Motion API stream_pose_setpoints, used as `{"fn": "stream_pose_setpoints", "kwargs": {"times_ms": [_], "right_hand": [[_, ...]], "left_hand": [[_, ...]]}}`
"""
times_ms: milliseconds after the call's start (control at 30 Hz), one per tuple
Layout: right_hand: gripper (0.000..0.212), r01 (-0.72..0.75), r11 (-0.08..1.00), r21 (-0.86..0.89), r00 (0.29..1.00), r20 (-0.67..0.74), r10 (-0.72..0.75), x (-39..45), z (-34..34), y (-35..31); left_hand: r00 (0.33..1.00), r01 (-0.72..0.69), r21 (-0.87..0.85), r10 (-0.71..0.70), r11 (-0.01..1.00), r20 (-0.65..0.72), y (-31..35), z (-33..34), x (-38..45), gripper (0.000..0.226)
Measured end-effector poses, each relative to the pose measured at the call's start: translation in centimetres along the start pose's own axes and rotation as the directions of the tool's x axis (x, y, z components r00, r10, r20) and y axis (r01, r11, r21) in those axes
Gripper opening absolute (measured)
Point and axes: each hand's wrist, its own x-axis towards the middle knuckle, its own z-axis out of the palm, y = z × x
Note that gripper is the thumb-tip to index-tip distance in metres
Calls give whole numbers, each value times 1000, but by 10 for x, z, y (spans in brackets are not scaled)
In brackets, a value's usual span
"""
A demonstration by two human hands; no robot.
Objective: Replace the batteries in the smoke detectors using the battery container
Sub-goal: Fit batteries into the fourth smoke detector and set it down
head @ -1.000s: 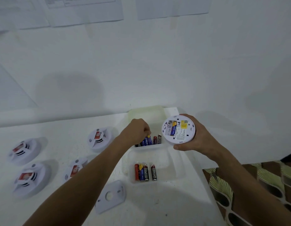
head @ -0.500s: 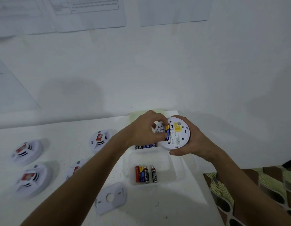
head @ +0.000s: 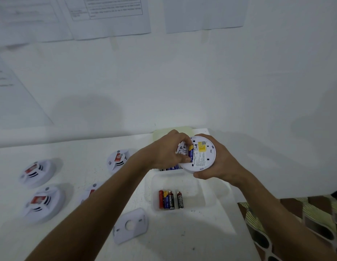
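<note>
My right hand (head: pixel 218 166) grips a round white smoke detector (head: pixel 203 157), back side up, above the far end of the battery container (head: pixel 192 185). My left hand (head: pixel 169 149) reaches into its battery bay, fingers curled at a blue and yellow battery (head: pixel 190 153) that lies in the bay. Whether the fingers pinch that battery or a second one is hidden. The near compartment of the clear container holds several batteries (head: pixel 171 200). More batteries (head: pixel 170 168) show in the far compartment under my hands.
Several white smoke detectors lie on the white table at left: (head: pixel 117 160), (head: pixel 35 172), (head: pixel 43 203), and one (head: pixel 90 193) partly behind my left forearm. A loose white mounting plate (head: pixel 130 227) lies near the front. The table's right edge (head: pixel 245 223) borders a patterned floor.
My left hand has left the far container compartment and come up to the detector's battery bay. My right hand has drawn the detector slightly left, toward it.
</note>
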Motion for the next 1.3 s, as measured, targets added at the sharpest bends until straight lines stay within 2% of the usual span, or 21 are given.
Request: {"fn": "stream_pose_setpoints", "kwargs": {"times_ms": [133,267,333,467,533,600,667,700,800,900,1033,1167,1300], "right_hand": [[85,3,1000,-21,1000,-20,-3,0,2,2],[86,-17,1000,-26,999,-42,16,-1,1,3],[82,-28,999,-40,998,-52,26,-1,0,3],[81,-30,999,-35,996,-80,27,-2,-3,2],[81,-23,999,-35,997,-80,21,-3,-6,1],[81,-36,999,-34,995,-90,33,-5,-10,3],[83,-64,997,-33,992,-107,60,-9,-15,7],[84,-78,996,-33,991,-112,73,-12,-18,9],[86,-105,994,-22,988,-118,102,-21,-24,14],[90,-123,992,-19,986,-113,120,-26,-25,16],[91,-122,992,-28,988,-99,118,-29,-25,18],[90,-122,992,-28,988,-98,119,-34,-23,20],[89,-124,992,-20,987,-104,122,-41,-22,19]], "left_hand": [[1000,14,39,-14,999,8,-1,3,3,40],[1000,24,-2,-24,1000,-16,-1,8,6,38],[997,9,-36,-12,999,-76,0,12,6,32],[955,-101,-20,91,995,-284,4,17,8,14],[948,-100,-103,63,990,-313,2,19,9,15],[936,-82,-305,-32,949,-352,-2,18,13,19],[898,-67,-455,-146,888,-416,-9,16,20,16],[879,-52,-470,-184,881,-441,-15,16,23,14],[872,51,-407,-239,912,-427,-34,22,32,13],[901,173,-231,-248,958,-355,-51,35,39,15],[907,287,-104,-305,952,-290,-61,47,48,22],[925,306,0,-298,952,-236,-65,54,53,25],[931,298,100,-266,949,-250,-63,57,50,23]]}}
